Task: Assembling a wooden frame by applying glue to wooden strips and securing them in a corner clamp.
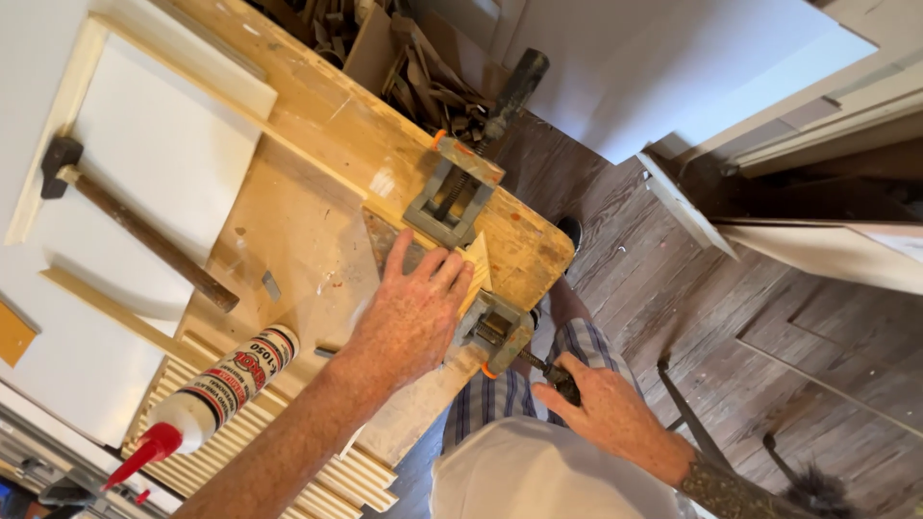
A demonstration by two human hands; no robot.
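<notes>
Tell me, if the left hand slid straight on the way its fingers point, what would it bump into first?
Most likely the upper clamp, the grey metal one gripping the workbench edge. The left hand lies flat with fingertips aimed up toward it, just short of its base. Depth is hard to judge, so it might first meet the small wood piece.

A worn wooden workbench point(317, 144) runs from the top centre of the frame down to the lower left, its surface stained and scratched. On it, at the upper left, lies a white panel point(163, 144) with a hammer point(135, 226) across it. At the lower left a glue bottle point(216, 394) with a red nozzle rests on a ribbed strip of moulding point(356, 476). Near the bench's right end sit two metal clamps point(452, 197), one above the other, with a small wooden piece point(478, 264) between them.
</notes>
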